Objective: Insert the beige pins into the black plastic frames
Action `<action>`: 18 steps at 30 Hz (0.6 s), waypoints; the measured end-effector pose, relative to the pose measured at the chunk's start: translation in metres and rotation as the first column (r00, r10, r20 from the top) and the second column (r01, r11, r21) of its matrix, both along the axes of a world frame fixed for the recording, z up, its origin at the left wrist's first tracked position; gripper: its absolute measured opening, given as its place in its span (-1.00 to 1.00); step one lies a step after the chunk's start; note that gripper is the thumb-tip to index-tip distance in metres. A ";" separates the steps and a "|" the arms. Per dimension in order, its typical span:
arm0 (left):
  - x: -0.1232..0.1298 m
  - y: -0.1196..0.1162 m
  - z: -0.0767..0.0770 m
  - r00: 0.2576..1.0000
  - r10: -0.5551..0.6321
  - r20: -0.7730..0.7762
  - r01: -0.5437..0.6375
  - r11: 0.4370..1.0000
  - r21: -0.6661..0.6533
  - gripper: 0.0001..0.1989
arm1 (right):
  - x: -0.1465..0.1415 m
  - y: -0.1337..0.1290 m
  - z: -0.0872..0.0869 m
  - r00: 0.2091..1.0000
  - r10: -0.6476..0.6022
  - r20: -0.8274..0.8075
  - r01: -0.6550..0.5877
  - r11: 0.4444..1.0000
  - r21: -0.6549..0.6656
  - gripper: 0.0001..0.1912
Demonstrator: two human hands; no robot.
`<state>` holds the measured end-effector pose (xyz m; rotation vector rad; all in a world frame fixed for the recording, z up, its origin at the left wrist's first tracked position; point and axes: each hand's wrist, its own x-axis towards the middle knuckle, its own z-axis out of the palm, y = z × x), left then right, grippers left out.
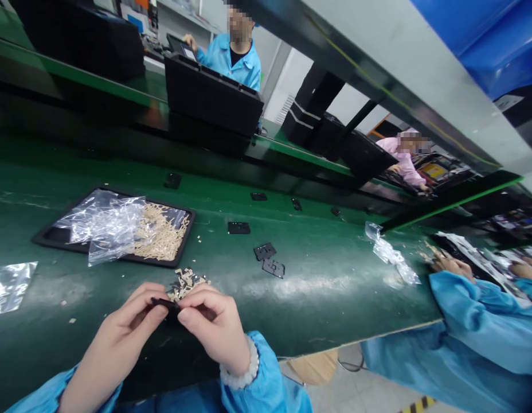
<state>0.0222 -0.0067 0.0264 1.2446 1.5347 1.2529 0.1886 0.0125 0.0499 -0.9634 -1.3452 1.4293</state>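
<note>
- A green conveyor belt (317, 275) is running through a factory line; co-workers in blue sleeves are working alongside.
- The left hand (120, 338) and right hand (216, 324) are both pinching a small black part (165, 303), just before a pile of tan chips (186, 282).
- Keeping the part level and steadied from both ends seems wise.
- No readable writing is showing anywhere.

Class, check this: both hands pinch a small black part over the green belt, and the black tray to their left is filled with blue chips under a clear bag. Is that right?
Not quite. The head view shows tan chips, not blue ones, in the black tray under the clear bag. The rest holds: the left hand and right hand pinch a small black part over the green belt.
</note>
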 end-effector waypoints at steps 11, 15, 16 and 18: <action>-0.011 0.010 0.029 0.879 -0.448 -0.160 0.455 0.890 0.007 -0.62 | 0.008 0.009 -0.006 0.910 0.247 -0.334 -0.388 0.793 -0.470 -0.51; -0.018 0.010 0.023 0.846 -0.452 -0.283 0.484 0.873 0.056 -0.67 | 0.012 0.009 -0.006 0.902 0.298 -0.311 -0.421 0.765 -0.487 -0.52; -0.019 0.010 0.023 0.842 -0.442 -0.309 0.484 0.872 0.072 -0.68 | 0.013 0.009 -0.005 0.903 0.297 -0.310 -0.421 0.760 -0.496 -0.52; -0.021 0.008 0.022 0.836 -0.424 -0.349 0.485 0.868 0.105 -0.70 | 0.012 0.007 -0.003 0.908 0.281 -0.310 -0.409 0.753 -0.516 -0.51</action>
